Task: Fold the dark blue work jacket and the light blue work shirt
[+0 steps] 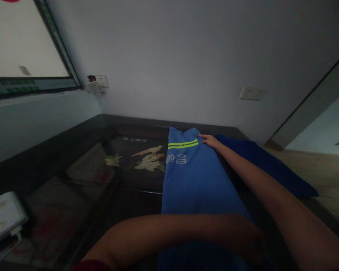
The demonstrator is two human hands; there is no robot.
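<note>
A blue work shirt [197, 184] with a yellow-green reflective strip and white printed characters lies folded lengthwise on the dark table. Its far end points toward the wall. My right hand [210, 140] is at the far right corner of the shirt, fingers closed on the edge beside the strip. Across the near part of the shirt reaches my left forearm, and my left hand [247, 235] rests by its right edge. That hand is dark and blurred, with its fingers turned down and mostly hidden.
A dark blue cloth [260, 162] lies on the table's right side. At the left stands a white device [5, 216] with a cable plugged in. The dark table [138, 203] bears a bird-and-flower picture and meets the wall, which has sockets [252, 93].
</note>
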